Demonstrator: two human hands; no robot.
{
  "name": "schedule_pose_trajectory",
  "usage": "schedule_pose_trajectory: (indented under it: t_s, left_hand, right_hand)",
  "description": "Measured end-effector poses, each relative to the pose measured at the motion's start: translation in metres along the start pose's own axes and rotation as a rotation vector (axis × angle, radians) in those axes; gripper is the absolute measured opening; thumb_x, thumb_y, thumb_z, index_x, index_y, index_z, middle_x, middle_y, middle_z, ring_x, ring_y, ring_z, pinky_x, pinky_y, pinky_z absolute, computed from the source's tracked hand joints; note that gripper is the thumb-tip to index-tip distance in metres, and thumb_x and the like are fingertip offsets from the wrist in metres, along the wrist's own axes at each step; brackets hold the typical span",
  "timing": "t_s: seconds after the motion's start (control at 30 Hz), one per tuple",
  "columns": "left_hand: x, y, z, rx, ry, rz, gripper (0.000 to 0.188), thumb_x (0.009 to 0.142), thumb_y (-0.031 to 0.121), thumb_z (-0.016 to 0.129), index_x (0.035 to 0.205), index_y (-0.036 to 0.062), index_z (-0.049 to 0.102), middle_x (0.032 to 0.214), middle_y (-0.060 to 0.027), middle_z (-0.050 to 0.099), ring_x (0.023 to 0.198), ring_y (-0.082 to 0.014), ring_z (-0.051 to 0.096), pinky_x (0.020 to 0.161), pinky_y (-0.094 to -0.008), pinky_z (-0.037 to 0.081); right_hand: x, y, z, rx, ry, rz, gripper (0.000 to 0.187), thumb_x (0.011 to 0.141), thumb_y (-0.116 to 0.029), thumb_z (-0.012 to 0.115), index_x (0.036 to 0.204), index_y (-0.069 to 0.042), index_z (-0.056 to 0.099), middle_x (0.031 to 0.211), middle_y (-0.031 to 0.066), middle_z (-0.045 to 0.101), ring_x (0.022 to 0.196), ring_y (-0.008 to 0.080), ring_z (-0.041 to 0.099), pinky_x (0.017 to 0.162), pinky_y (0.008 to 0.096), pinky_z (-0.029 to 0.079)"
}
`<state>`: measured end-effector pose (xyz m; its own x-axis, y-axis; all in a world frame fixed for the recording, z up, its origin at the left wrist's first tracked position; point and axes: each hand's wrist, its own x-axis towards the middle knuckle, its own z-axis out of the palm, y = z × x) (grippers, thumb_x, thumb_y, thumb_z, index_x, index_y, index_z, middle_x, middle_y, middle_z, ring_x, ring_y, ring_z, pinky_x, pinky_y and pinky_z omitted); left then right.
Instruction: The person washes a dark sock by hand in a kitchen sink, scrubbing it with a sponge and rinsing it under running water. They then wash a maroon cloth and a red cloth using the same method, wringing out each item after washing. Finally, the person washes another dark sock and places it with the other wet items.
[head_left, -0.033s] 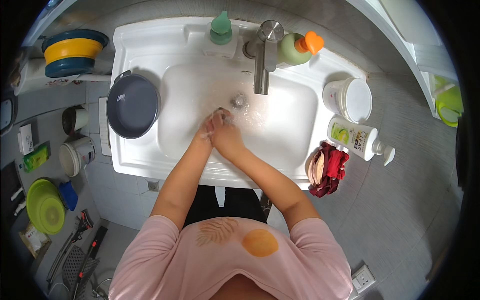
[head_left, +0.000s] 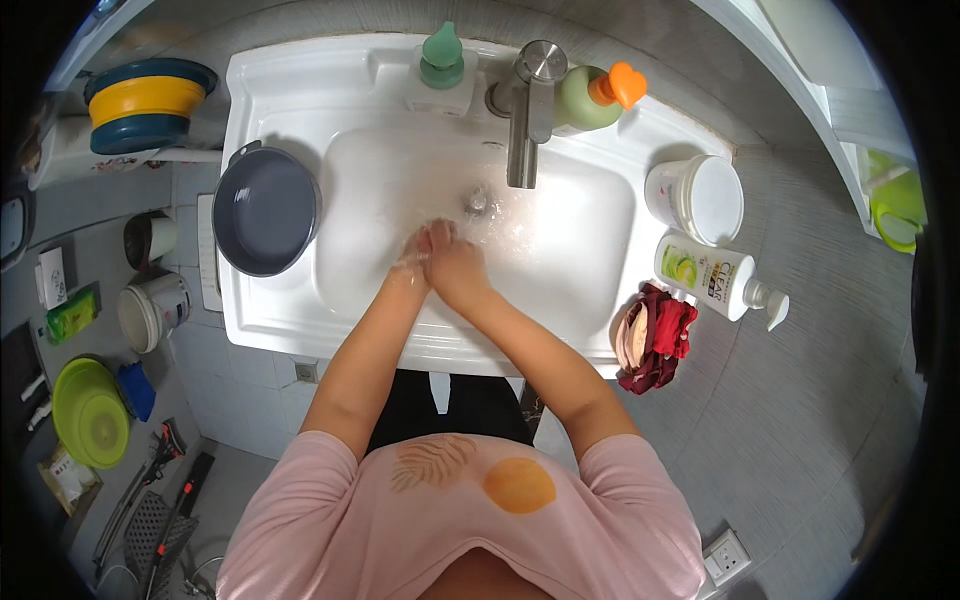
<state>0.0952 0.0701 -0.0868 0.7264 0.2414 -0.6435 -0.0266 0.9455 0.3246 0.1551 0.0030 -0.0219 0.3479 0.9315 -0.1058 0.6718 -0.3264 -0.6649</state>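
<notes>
Low in the white sink, my two hands are pressed together beside the drain. My left hand touches my right hand, which partly covers its fingers. Both look wet, with water or thin suds at the left wrist. Motion and overlap blur the fingers, so I cannot tell whether anything small is between them. Ahead and to the right of them stands the metal faucet. Shallow water with ripples and splashes lies around the drain.
A grey basin sits on the sink's left side. Behind are a green-topped pump bottle and a green bottle with an orange heart-shaped top. At right stand a white tub, a white pump bottle and bunched red cloth.
My hands have shifted slightly against each other, and the fingers are bunched a little differently. The splashes near the drain have changed shape. Everything else stays in place.
</notes>
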Motion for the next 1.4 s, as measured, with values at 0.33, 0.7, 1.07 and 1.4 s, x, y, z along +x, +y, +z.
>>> schedule_pose_trajectory:
  t_s: [0.33,0.7,1.07,1.4]
  left_hand:
    - [-0.008,0.004,-0.047,1.137,0.741,0.320,0.043,0.071,0.029,0.068,0.100,0.0003,0.052,0.101,-0.0141,0.054,0.098,-0.0258,0.051,0.084,-0.0374,0.043]
    - [-0.046,0.001,0.025,1.406,0.143,0.929,0.058,0.063,0.007,0.070,0.117,0.0060,0.048,0.119,-0.0127,0.049,0.115,-0.0306,0.043,0.097,-0.0381,0.036]
    - [-0.078,0.038,0.090,-0.215,-0.039,0.318,0.045,0.070,-0.009,0.051,0.113,0.0026,0.047,0.105,-0.0137,0.053,0.098,-0.0259,0.052,0.087,-0.0362,0.044]
    - [-0.114,0.023,0.102,1.350,0.076,0.791,0.028,0.073,0.004,0.060,0.101,0.0074,0.061,0.100,-0.0077,0.060,0.097,-0.0193,0.052,0.085,-0.0354,0.042]
  right_hand:
    - [0.012,0.139,-0.030,-0.722,-0.168,0.047,0.047,0.084,-0.024,0.050,0.126,-0.006,0.039,0.125,0.0124,0.045,0.119,0.0335,0.034,0.098,0.0625,0.016]
    - [-0.009,0.007,-0.089,0.335,-0.167,-0.083,0.026,0.073,0.002,0.056,0.099,0.000,0.055,0.094,0.0122,0.059,0.083,0.0241,0.058,0.074,0.0333,0.046]
    - [-0.019,0.022,-0.081,1.245,-0.132,0.413,0.035,0.080,0.009,0.043,0.114,0.005,0.047,0.109,0.0131,0.053,0.100,0.0201,0.054,0.089,0.0304,0.047]
    - [-0.036,0.018,-0.079,1.902,-0.403,0.645,0.029,0.089,-0.018,0.052,0.113,-0.002,0.047,0.107,0.0103,0.050,0.085,0.0149,0.053,0.074,0.0248,0.045]
